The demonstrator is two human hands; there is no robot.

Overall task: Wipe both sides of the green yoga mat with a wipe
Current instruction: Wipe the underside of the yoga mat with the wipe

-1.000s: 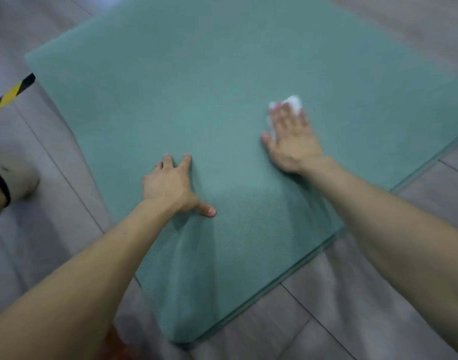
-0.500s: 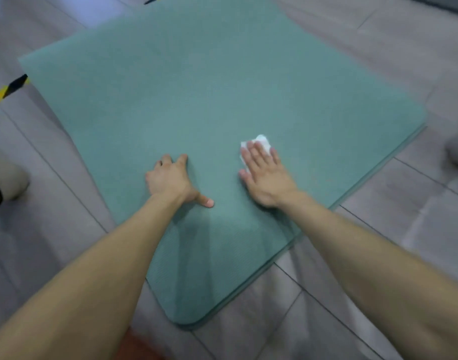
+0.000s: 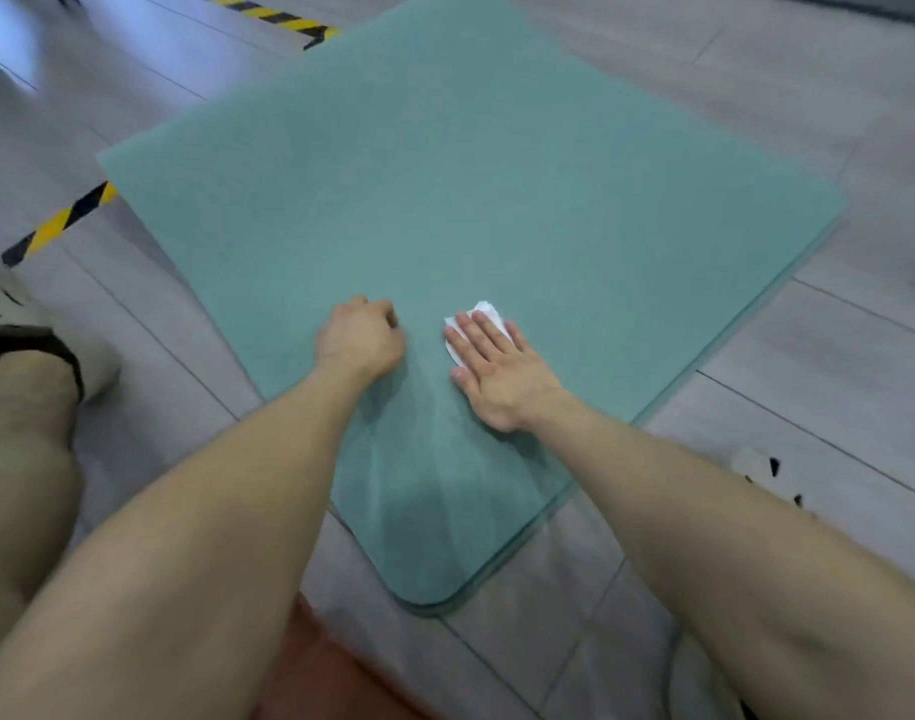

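Green yoga mat (image 3: 497, 210) spread flat on grey plank floor (image 3: 834, 366), set at a diagonal, one rounded corner nearest the camera. Doubled edge visible along the near right side, suggesting two layers; not certain.

Right hand (image 3: 497, 371) laid flat, palm down, fingers extended and together, pressing a white wipe (image 3: 489, 314) against the mat near its near corner. Wipe crumpled, mostly covered by the fingers, only its far edge and left margin exposed. No curl of the fingers around the wipe: held by pressure, not by grasp.

Left hand (image 3: 362, 337) just beside the right, knuckles up, fingers curled under into a loose fist, resting on the mat surface. Nothing seen inside the fist; whether any mat material is pinched beneath cannot be told.

Both bare forearms reaching in from the lower edge, casting a dark shadow on the mat between them.

No containers in view.

Surroundings: yellow-and-black hazard tape (image 3: 55, 226) on the floor at left, running under the mat's left edge, with a second strip (image 3: 273, 15) beyond the far left side. Bent knee and beige shoe (image 3: 8, 314) at the left margin, on the floor clear of the mat. Reddish patch (image 3: 331, 667) at the lower edge between the forearms, identity unclear. Small white object with dark marks (image 3: 762, 470) on the floor at right, behind the right forearm, too blurred to identify.
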